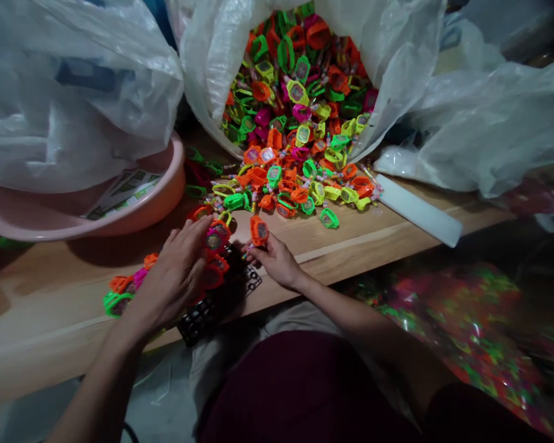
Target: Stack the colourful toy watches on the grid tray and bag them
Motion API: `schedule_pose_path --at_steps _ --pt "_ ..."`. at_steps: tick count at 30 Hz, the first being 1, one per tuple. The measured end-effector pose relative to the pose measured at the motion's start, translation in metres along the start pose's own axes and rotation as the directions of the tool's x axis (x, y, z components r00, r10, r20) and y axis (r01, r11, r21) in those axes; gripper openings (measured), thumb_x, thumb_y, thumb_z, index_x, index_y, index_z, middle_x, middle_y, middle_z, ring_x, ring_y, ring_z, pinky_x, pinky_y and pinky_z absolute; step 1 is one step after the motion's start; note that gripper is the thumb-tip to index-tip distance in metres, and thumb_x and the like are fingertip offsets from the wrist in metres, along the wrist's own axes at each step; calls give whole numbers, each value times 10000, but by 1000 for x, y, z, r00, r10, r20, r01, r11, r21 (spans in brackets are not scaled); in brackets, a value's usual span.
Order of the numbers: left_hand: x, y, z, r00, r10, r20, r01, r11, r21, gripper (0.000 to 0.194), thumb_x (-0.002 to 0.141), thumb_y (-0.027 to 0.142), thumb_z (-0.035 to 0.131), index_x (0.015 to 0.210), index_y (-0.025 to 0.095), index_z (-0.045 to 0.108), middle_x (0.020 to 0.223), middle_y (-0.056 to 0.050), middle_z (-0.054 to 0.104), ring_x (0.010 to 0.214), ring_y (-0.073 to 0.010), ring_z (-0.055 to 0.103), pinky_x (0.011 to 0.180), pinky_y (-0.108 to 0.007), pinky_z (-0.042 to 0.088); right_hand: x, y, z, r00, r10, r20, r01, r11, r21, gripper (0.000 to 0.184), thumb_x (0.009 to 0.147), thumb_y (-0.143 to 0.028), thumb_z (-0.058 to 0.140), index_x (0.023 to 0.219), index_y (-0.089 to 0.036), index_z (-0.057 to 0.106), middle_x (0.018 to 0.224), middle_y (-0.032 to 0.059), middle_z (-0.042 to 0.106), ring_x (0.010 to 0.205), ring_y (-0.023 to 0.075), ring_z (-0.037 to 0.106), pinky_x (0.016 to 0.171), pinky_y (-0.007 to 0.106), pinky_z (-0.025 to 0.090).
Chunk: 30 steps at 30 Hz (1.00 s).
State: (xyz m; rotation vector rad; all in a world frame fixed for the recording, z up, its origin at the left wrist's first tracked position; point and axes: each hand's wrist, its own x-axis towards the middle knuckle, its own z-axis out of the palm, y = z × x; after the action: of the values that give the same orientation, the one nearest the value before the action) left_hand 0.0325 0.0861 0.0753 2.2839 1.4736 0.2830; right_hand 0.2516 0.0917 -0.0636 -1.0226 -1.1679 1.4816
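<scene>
My left hand [175, 271] lies palm down with curled fingers over a cluster of small plastic toy watches [215, 255] that rest on a black gridded tray [203, 317] at the table's front edge. My right hand [277, 261] pinches a single orange toy watch [259, 230] upright just right of the tray. A big heap of orange, green, yellow and pink toy watches [295, 166] spills onto the wooden table [373, 237] from an open clear plastic sack [397, 61] behind my hands. A few more watches [120, 292] lie left of my left wrist.
A pink plastic basin [166, 191] holding printed sheets stands at the left, under another plastic sack [64, 92]. A white flat bar [418, 209] lies at the right near crumpled plastic [489, 123]. A bag of colourful pieces [466, 326] sits below the table's edge at the right.
</scene>
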Motion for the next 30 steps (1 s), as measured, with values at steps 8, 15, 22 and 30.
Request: schedule_pose_path --at_steps 8,15,22,30 --pt "1 1 -1 1000 -30 9 30 999 -33 664 1080 490 272 1693 240 229 1816 -71 234 1694 -291 160 1373 -618 116 -10 -16 2 990 -51 131 93 936 -339 196 969 -320 676 1139 -233 632 997 21 732 943 207 698 908 335 559" --pt "-2 -2 1 1000 -14 5 14 999 -39 665 1086 546 258 1698 290 211 1821 -52 217 1694 -291 166 1379 -605 122 -13 -12 4 940 -168 296 303 808 -505 388 925 -66 460 1287 -200 502 1087 79 692 1010 227 682 912 347 567" --pt "16 17 1 999 -50 11 50 999 -3 742 1072 636 238 1702 245 264 1818 -85 225 1702 -318 104 1372 -612 101 -10 -6 13 894 -222 390 438 624 -647 518 792 15 437 1280 -147 500 1141 139 650 1099 265 635 1030 417 572" --pt "28 10 6 1000 -18 -3 18 1000 26 774 1073 622 157 1678 177 343 1759 -144 358 1671 -361 218 1347 -663 182 -12 -4 11 911 -201 361 407 587 -700 483 775 0 455 1232 -142 518 1129 146 666 1057 267 652 995 394 587"
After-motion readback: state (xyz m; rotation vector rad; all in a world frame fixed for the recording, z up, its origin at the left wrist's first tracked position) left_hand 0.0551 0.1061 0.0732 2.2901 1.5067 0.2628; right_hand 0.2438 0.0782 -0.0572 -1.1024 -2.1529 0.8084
